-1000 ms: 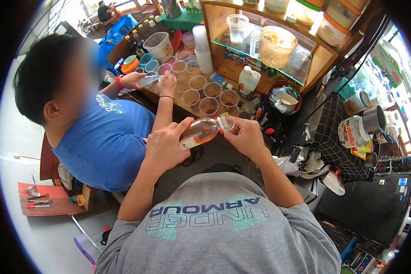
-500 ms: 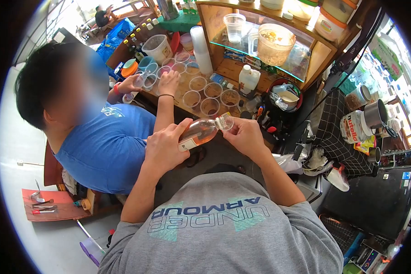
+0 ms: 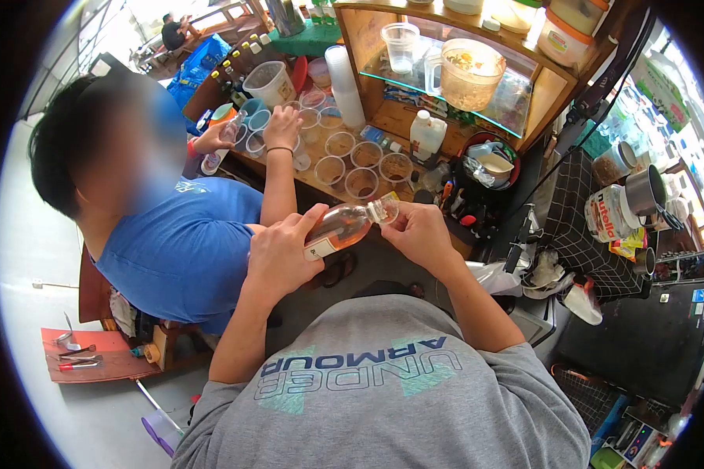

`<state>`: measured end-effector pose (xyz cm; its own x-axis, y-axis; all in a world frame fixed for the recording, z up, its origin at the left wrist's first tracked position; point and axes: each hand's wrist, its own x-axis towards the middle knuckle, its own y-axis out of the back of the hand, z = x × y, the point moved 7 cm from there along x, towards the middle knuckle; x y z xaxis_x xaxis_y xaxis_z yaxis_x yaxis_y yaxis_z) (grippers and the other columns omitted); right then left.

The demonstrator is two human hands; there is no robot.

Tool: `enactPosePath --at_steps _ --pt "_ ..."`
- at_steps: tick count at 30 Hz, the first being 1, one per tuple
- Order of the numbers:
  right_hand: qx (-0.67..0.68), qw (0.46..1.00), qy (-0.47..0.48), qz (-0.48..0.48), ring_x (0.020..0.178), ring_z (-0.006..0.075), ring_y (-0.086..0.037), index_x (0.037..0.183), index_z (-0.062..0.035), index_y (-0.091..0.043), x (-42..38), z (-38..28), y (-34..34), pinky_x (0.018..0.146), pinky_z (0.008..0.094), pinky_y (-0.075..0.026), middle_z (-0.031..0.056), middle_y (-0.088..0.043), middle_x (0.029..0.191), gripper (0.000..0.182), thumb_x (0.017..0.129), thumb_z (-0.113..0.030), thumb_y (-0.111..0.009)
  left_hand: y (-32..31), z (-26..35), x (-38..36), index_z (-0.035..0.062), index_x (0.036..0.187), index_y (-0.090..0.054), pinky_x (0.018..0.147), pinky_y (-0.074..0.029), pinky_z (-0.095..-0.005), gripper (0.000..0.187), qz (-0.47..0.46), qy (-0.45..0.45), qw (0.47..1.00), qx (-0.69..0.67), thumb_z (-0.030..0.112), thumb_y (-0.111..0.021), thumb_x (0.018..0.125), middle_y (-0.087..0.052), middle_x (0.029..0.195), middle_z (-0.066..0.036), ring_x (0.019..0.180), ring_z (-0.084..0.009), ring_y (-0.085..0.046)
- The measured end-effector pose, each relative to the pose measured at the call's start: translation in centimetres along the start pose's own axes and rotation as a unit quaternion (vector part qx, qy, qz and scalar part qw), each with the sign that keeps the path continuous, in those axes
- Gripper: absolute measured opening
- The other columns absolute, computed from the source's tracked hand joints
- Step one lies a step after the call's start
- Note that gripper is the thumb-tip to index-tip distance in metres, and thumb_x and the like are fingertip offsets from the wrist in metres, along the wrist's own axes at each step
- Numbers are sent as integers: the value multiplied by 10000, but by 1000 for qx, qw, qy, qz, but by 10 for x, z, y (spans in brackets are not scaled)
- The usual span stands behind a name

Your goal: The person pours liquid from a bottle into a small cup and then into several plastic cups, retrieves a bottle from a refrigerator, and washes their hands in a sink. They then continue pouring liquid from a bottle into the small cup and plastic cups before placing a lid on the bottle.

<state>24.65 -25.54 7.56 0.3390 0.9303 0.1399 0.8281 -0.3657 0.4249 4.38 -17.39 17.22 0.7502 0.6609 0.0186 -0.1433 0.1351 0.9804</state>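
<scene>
My left hand [image 3: 281, 254] is wrapped around a glass bottle [image 3: 343, 228] of pinkish-orange liquid with a white label. The bottle lies tilted, its neck pointing right and slightly up. At its mouth is a small clear cup [image 3: 384, 209], pinched between the thumb and fingers of my right hand [image 3: 422, 236]. Whether any liquid is in that cup I cannot make out. Just beyond, on the wooden table [image 3: 309, 178], several clear plastic cups [image 3: 360, 183] stand with brownish contents.
On my left, a person in a blue shirt [image 3: 176, 254] reaches over more cups, one hand holding a clear container [image 3: 231, 127]. A tall cup stack [image 3: 343, 86], a white jug [image 3: 427, 134] and a wooden shelf with a glass pane [image 3: 516, 121] stand behind. A black-topped unit [image 3: 633, 340] is at right.
The other person's hands have shifted among the cups, and the clear container is lifted and tilted more. My hands, the bottle and the small cup stay nearly the same.
</scene>
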Motion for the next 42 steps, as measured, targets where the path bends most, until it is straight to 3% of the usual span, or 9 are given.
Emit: enactPosePath --at_steps 7,9,22,25,31,33,42 --pt "-17 1000 -4 2 607 261 -681 1209 -48 -765 0 0 0 631 368 -554 126 -706 699 443 790 -189 -796 -2 -4 -1 226 1420 -599 826 -582 -471 769 -18 27 999 0 204 -789 675 -740 1057 -122 933 -358 -732" --pt "-8 1000 -13 0 613 256 -684 1229 -44 -759 0 3 0 628 366 -552 132 -707 703 468 789 -196 -801 -1 -3 -1 233 1394 -574 762 -591 -467 728 12 -9 1000 7 228 -794 700 -718 985 -119 882 -362 -739" --pt "-11 1000 -10 -5 610 256 -670 1245 -13 -743 1 3 2 628 370 -543 127 -695 694 507 776 -191 -817 1 0 -2 239 1400 -583 772 -590 -456 733 14 -1 1000 10 233 -800 700 -723 984 -120 889 -346 -743" --pt "-23 1000 -9 -7 614 257 -666 1250 -13 -740 1 1 4 630 368 -543 127 -692 699 511 776 -189 -816 2 0 -2 216 1406 -602 832 -586 -473 769 -5 23 1000 -5 193 -788 660 -743 1046 -142 926 -373 -734" --pt "-20 1000 -7 -14 611 255 -662 1250 -2 -735 2 4 5 629 371 -539 133 -678 696 516 777 -189 -819 1 3 -2 217 1403 -604 825 -586 -476 768 -5 29 1000 -1 188 -790 659 -744 1044 -141 922 -376 -735" --pt "-10 1000 -13 -20 612 256 -663 1250 -4 -734 3 5 5 627 372 -536 133 -679 698 511 780 -187 -819 1 4 -2 243 1405 -581 784 -593 -456 723 0 15 1000 16 236 -793 714 -726 991 -120 904 -345 -744" --pt "-7 1000 -4 -18 610 261 -666 1239 9 -732 7 3 14 629 369 -537 136 -676 688 501 782 -179 -817 -1 9 0 239 1394 -586 773 -590 -455 724 17 17 1000 9 230 -792 700 -727 991 -119 893 -348 -742"
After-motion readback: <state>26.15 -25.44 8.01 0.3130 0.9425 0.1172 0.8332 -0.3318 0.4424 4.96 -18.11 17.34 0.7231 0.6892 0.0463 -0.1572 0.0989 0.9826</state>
